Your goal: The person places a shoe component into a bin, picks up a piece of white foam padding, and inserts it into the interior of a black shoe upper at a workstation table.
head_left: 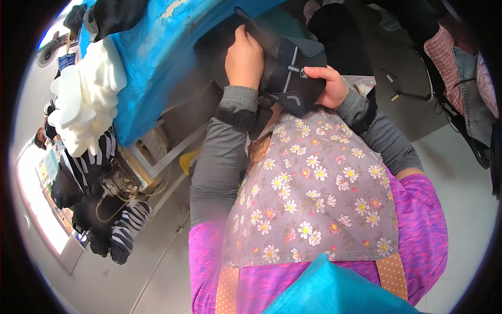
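Note:
Over my lap I hold a dark piece that looks like a shoe upper (278,68), with black mesh, a pale stripe and smooth navy overlays. My left hand (244,58) is closed at its left edge, fingers curled and fingertips partly hidden. At the right edge my right hand (328,85) pinches the piece, thumb on the front beside a small printed mark and the other fingers behind. Grey striped sleeves cover both forearms. A flowered apron (319,193) lies below the piece.
A blue-covered table (151,57) stands at the upper left, with white foam-like pieces (86,94) piled at its edge. Black-and-white striped pieces (130,225) are bunched near a machine part (120,184). Another person's dark-clothed leg (342,42) is ahead; clothes (460,83) hang at right.

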The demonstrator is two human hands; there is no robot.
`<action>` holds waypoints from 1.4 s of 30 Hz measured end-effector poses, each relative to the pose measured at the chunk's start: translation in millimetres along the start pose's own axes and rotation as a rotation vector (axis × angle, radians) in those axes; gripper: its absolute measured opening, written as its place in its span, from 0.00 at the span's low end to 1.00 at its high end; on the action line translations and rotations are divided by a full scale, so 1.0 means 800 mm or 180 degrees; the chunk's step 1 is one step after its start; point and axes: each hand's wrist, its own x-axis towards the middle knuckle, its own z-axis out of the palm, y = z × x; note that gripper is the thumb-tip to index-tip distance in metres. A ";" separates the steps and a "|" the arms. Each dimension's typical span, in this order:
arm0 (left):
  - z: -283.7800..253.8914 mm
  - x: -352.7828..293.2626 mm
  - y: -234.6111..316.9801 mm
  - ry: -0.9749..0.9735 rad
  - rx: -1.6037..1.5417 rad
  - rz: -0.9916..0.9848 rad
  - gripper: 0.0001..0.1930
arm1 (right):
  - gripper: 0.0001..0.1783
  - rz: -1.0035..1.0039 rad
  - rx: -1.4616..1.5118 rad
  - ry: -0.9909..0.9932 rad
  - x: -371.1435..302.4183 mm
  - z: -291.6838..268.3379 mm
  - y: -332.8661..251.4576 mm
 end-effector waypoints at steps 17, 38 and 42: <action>0.036 0.005 -0.026 -0.0019 -0.0477 -0.0018 0.15 | 0.12 0.0038 -0.0161 0.0071 0.005 -0.013 0.007; 0.043 0.010 -0.020 -0.0014 -0.1024 0.0192 0.16 | 0.18 -0.0029 -0.0204 -0.0135 0.003 -0.017 0.001; 0.043 0.004 -0.022 0.0242 -0.1104 0.0240 0.16 | 0.18 0.0005 -0.0180 -0.0232 0.003 -0.018 0.003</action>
